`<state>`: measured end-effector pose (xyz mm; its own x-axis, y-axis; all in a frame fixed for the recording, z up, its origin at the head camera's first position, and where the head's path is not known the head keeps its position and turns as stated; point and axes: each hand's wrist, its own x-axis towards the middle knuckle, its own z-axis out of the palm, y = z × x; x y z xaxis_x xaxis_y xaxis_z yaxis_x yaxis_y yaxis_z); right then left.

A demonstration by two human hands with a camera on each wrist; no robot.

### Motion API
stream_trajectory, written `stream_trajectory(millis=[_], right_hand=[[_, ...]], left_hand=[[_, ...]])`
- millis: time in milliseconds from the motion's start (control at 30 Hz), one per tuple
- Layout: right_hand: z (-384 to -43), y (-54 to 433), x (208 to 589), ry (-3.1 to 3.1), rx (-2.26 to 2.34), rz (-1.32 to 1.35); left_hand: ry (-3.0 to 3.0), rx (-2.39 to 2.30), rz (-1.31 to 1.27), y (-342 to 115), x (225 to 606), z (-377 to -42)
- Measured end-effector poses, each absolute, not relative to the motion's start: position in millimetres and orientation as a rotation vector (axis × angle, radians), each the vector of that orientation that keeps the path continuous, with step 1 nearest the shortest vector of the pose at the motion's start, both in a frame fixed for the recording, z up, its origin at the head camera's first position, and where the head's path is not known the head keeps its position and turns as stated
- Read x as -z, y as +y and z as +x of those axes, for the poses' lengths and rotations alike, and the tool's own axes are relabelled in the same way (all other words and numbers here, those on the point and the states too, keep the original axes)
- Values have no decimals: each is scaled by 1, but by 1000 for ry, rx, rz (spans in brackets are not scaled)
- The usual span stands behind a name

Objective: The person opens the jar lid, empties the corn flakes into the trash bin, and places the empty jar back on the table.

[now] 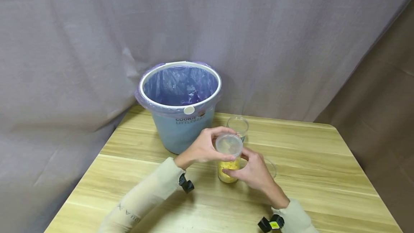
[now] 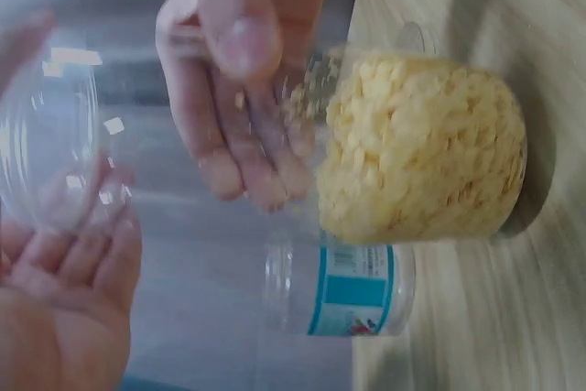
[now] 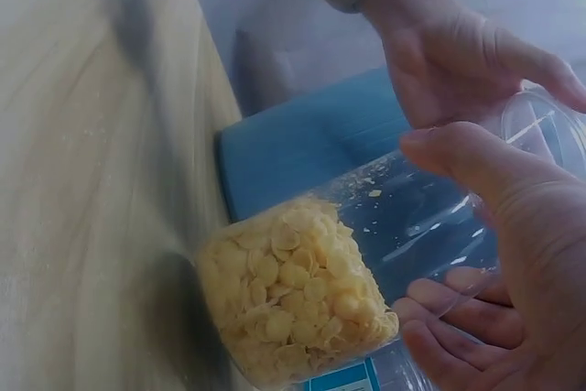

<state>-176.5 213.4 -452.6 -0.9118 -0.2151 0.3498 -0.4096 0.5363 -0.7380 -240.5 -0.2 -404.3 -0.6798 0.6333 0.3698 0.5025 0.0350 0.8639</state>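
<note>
A clear jar (image 1: 228,175) part filled with yellow flakes (image 3: 293,290) stands upright on the wooden table. My right hand (image 1: 253,172) grips its side, thumb in front and fingers behind. Over the jar's top, my left hand (image 1: 208,145) holds a round translucent lid (image 1: 229,145) between thumb and fingers. In the left wrist view, the lid (image 2: 50,144) lies at the mouth end of the jar, with the left hand (image 2: 64,309) around its edge. Some flake crumbs cling to the jar's inner wall above the fill.
Behind the hands stands a second clear jar (image 1: 237,125) with a blue label (image 2: 355,288). A clear round rim (image 1: 274,168) shows on the table (image 1: 323,175) beyond my right hand. A blue bucket (image 1: 181,132), lined with a purple bag, stands at the back left, before a grey curtain (image 1: 275,46).
</note>
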Motion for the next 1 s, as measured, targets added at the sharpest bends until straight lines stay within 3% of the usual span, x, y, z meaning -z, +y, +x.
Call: stream_trajectory(millis=[367,700,1000], right_hand=[[-177,216,451,-2617,-1377,420],[-170,216,443,-2635,-1502,566],[-168,212,445,-2685,-1528,624]], left_hand=[[2220,-1758,1182,-12,407,-227],[1587,-1670,1499,-29,398,-253],[1625,-1625,1447,-28,400,-255]])
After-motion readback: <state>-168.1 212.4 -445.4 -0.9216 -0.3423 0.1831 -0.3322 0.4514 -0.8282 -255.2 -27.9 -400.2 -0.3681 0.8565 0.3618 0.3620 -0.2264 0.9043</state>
